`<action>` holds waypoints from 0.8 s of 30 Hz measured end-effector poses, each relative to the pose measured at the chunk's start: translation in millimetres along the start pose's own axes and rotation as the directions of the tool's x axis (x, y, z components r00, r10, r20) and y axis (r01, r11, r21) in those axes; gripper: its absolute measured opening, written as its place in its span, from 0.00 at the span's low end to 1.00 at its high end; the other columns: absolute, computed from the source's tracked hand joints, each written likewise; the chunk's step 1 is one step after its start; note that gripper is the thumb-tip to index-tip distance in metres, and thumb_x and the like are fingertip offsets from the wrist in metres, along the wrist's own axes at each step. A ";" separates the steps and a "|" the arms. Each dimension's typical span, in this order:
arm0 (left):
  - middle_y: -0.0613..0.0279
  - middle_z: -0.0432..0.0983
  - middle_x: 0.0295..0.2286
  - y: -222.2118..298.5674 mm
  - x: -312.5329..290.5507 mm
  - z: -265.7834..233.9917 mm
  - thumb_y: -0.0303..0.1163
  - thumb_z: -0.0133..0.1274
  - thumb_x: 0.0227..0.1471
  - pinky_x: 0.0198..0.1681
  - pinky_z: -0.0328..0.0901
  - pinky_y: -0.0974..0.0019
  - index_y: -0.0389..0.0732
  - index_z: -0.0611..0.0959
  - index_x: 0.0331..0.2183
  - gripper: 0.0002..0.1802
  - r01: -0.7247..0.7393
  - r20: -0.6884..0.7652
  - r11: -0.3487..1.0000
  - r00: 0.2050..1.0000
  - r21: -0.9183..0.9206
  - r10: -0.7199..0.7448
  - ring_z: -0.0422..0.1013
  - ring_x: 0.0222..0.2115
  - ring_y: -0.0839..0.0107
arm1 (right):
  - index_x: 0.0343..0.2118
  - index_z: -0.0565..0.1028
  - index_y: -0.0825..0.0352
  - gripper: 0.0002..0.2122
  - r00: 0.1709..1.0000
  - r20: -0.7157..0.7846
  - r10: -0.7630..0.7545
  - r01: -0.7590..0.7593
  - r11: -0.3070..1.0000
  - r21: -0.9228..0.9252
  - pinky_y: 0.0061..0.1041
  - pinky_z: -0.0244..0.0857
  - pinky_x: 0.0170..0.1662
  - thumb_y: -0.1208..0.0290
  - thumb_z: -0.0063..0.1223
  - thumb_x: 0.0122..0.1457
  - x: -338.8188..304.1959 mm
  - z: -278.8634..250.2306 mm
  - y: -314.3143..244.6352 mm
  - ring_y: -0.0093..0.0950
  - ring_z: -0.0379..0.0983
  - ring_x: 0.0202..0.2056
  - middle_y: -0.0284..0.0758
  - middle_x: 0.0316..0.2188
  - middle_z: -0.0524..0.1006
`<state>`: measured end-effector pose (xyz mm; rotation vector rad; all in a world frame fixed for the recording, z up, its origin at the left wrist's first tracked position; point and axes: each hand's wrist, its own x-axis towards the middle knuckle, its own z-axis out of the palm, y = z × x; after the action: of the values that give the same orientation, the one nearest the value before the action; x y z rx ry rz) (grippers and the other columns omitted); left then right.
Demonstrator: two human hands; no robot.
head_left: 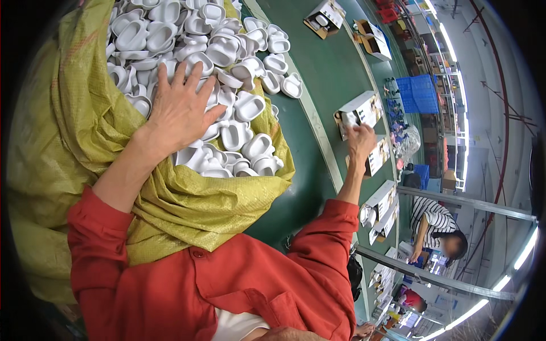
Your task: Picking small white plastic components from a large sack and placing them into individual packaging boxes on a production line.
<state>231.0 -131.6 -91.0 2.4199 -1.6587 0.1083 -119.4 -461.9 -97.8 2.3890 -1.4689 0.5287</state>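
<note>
A heap of small white plastic parts point(224, 48), each with an oval recess, fills a yellow woven sack point(222, 199) with its mouth spread wide. On top of this heap lies my left hand point(176, 111), fingers spread and holding nothing. Over on the green bench, my right hand point(361, 139) pinches a white part point(349, 119) at the end of a white-and-brown printed box point(364, 108). The fingers hide some of that part, and I cannot tell how far it sits inside the box.
Another box point(376, 156) lies just beside my right hand, and more boxes point(380, 202) line the bench nearer me. Two open boxes point(325, 18) stand farther off. Blue crates point(418, 94) are beyond the bench. A person in a striped top point(432, 219) works at the right.
</note>
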 end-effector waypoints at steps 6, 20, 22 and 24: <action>0.43 0.62 0.60 -2.1 -1.1 0.0 0.56 0.43 0.62 0.64 0.40 0.30 0.38 0.73 0.58 0.35 -0.018 -0.010 1.000 1.000 0.006 0.018 0.54 0.62 0.44 | 0.41 0.79 0.68 0.15 0.975 -0.118 -0.186 0.218 0.894 0.392 0.41 0.61 0.57 0.69 0.65 0.51 6.6 0.4 -57.8 0.44 0.70 0.53 0.47 0.50 0.75; 0.43 0.62 0.59 -6.3 -3.4 -1.6 0.54 0.51 0.58 0.64 0.41 0.32 0.37 0.75 0.56 0.34 -0.014 -0.039 0.996 0.999 -0.086 0.010 0.55 0.62 0.43 | 0.31 0.82 0.65 0.09 0.930 -0.081 -0.358 0.348 0.790 0.505 0.44 0.58 0.59 0.65 0.66 0.53 114.0 80.4 -107.2 0.44 0.67 0.56 0.42 0.54 0.73; 0.43 0.62 0.59 -6.4 -2.7 -0.8 0.53 0.51 0.57 0.64 0.41 0.32 0.36 0.76 0.55 0.35 -0.007 -0.039 0.995 0.999 -0.100 0.003 0.55 0.61 0.43 | 0.30 0.83 0.63 0.10 0.936 -0.051 -0.348 0.334 0.834 0.439 0.46 0.58 0.59 0.62 0.66 0.52 142.0 96.3 -92.3 0.45 0.66 0.57 0.43 0.56 0.72; 0.42 0.62 0.58 -6.0 -0.9 1.7 0.53 0.53 0.56 0.64 0.41 0.31 0.35 0.76 0.54 0.34 -0.027 -0.070 0.992 0.997 -0.121 0.019 0.56 0.61 0.43 | 0.31 0.84 0.61 0.13 0.944 0.046 -0.326 0.307 0.923 0.234 0.43 0.56 0.62 0.55 0.64 0.52 163.4 103.6 -79.7 0.47 0.64 0.58 0.45 0.58 0.71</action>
<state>236.1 -129.1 -93.6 2.2822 -1.6146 0.0895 36.1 -600.0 -120.8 2.7848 -1.0642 0.5429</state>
